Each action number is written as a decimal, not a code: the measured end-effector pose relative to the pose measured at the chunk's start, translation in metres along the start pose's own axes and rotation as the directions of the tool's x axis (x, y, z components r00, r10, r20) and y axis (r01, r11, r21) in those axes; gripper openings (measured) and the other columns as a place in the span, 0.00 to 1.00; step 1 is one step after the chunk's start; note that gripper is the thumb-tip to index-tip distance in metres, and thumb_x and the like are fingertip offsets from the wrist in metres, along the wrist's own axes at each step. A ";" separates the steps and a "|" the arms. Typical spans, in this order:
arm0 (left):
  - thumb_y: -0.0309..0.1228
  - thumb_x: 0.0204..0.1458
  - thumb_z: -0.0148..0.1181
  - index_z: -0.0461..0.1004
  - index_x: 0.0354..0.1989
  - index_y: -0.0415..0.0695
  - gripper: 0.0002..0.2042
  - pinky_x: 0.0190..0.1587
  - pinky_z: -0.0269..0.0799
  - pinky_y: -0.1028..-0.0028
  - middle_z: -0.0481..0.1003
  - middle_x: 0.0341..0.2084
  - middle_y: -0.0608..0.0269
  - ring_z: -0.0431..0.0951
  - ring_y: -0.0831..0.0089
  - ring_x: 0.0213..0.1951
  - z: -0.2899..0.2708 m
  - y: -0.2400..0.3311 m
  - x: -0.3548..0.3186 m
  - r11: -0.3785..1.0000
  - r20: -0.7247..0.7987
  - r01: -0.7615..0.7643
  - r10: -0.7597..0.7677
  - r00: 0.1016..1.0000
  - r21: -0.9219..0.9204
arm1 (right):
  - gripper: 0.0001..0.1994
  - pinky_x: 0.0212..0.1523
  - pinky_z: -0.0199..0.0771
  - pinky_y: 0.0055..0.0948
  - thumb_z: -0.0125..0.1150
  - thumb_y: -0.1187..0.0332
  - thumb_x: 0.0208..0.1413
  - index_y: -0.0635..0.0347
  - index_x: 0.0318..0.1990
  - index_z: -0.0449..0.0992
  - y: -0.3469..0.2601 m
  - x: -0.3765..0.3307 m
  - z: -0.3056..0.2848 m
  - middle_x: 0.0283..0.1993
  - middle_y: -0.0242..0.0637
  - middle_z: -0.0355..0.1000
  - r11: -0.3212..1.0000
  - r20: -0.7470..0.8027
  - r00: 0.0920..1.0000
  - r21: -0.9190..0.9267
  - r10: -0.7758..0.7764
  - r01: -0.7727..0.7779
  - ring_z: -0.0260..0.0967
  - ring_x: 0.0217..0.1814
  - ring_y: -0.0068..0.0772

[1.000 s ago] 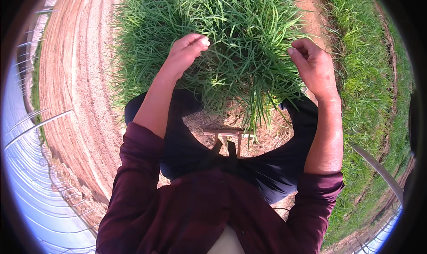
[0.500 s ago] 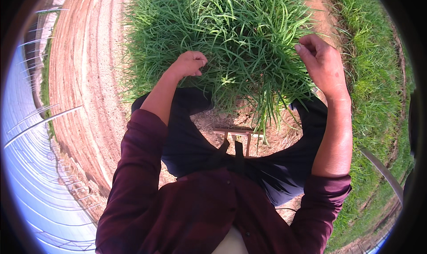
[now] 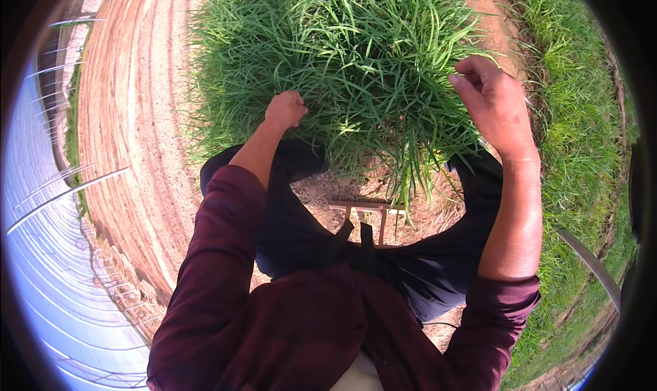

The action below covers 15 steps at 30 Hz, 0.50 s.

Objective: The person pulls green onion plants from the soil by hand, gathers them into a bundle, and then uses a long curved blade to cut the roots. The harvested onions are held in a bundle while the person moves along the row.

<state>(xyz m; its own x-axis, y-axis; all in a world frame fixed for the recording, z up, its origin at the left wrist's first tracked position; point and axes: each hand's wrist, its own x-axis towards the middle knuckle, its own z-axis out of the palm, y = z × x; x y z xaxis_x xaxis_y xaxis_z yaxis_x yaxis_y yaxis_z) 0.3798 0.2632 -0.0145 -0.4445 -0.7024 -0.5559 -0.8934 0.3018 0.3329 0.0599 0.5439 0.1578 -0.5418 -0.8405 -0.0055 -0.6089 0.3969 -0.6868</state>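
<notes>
- The left hand, bare, has its fingers curled inward over the near left part of the greenery; from here I cannot tell whether that grip pinches a leaf.
- The right hand, also bare, is raised at the greenery's right edge, thumb and bent forefinger close together; I can't make out whether this grip is pressed shut or has something fine between the tips.
- The dense bed of long, narrow green leaves lies in front of the person, between and beyond the two hands.
- A loose tuft of drooping green blades hangs from its near edge, between the knees.
- Below the tuft, a small reddish-brown frame of straight bars shows on straw-littered tan ground.
- The person's legs, in dark navy trousers, are spread around that patch; two dark straps show at the waist.
- The maroon shirt has its sleeves pushed up.
- Over to the left runs bare, furrowed pale soil, with ribbed, bluish-white sheeting farther out.
- To the right, a reddish soil strip borders lighter green planting; a curved grey bar crosses it.
</notes>
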 end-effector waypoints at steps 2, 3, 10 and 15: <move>0.32 0.52 0.65 0.78 0.35 0.43 0.07 0.36 0.79 0.64 0.82 0.23 0.56 0.85 0.65 0.25 0.006 -0.006 0.006 0.999 -0.022 0.028 -0.028 0.999 0.038 | 0.12 0.40 0.77 0.31 0.67 0.65 0.61 0.64 0.46 0.79 0.000 0.001 0.001 0.34 0.40 0.80 1.000 0.009 1.000 -0.006 0.002 -0.002 0.77 0.35 0.28; 0.32 0.52 0.64 0.78 0.34 0.44 0.06 0.37 0.79 0.64 0.81 0.22 0.57 0.85 0.65 0.25 0.008 -0.009 0.009 0.997 -0.027 0.060 -0.059 0.998 0.052 | 0.12 0.40 0.77 0.31 0.67 0.65 0.60 0.64 0.46 0.79 -0.001 0.001 0.002 0.34 0.40 0.80 1.000 0.013 1.000 -0.009 0.004 -0.003 0.77 0.35 0.28; 0.30 0.50 0.59 0.79 0.30 0.45 0.04 0.39 0.80 0.65 0.81 0.21 0.57 0.85 0.64 0.26 0.016 -0.015 0.017 1.000 -0.052 0.021 -0.020 0.998 0.017 | 0.12 0.41 0.77 0.33 0.67 0.66 0.60 0.64 0.46 0.78 -0.001 0.002 0.001 0.35 0.43 0.80 0.999 0.025 1.000 -0.043 -0.015 0.016 0.78 0.36 0.34; 0.30 0.49 0.59 0.79 0.29 0.44 0.04 0.38 0.79 0.65 0.81 0.20 0.56 0.84 0.63 0.25 0.017 -0.017 0.016 0.999 -0.061 0.016 -0.018 0.998 -0.031 | 0.12 0.40 0.77 0.34 0.67 0.66 0.60 0.64 0.46 0.78 0.002 0.003 0.001 0.36 0.44 0.81 0.998 0.029 0.999 -0.038 -0.046 0.047 0.79 0.37 0.36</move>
<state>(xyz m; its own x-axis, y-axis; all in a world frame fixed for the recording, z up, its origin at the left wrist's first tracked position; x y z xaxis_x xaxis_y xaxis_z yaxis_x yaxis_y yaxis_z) 0.3872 0.2583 -0.0422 -0.4236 -0.7458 -0.5141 -0.8978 0.2704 0.3475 0.0577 0.5416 0.1559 -0.4959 -0.8684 0.0052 -0.6554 0.3703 -0.6583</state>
